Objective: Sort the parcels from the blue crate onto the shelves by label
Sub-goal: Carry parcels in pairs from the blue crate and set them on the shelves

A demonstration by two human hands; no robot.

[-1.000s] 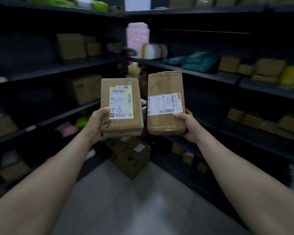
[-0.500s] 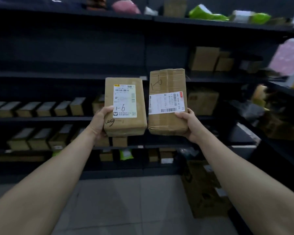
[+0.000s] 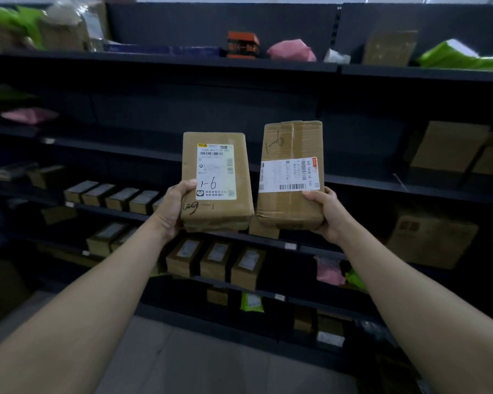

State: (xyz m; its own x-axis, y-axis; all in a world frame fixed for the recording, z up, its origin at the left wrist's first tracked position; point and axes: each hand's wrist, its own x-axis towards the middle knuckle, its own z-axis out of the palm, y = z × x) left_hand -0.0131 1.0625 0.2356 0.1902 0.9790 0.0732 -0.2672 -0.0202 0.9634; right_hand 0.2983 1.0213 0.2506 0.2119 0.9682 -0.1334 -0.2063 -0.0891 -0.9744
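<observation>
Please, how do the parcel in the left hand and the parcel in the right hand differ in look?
The left parcel carries an upright white label with "1-6" written on the label; the right parcel has a sideways label, and its "1-6" is on bare cardboard above. The right parcel looks more creased, with a tape seam. Both are brown, held upright from below by the left hand and right hand.

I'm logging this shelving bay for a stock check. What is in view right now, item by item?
left parcel: 1, brown, white label with handwritten 1-6, held up at centre
right parcel: 1, brown, 1-6 written on the cardboard, held beside it
shelves: several tiers, dark, across the background
small boxes: many, brown, in rows on the middle and lower shelves
large cartons: a few, brown, right-hand shelves
orange box: 1, top shelf
soft mailers: several, pink and green, scattered over the shelves
floor: grey, below
left hand: grips the left parcel's lower corner
right hand: grips the right parcel's lower corner
</observation>
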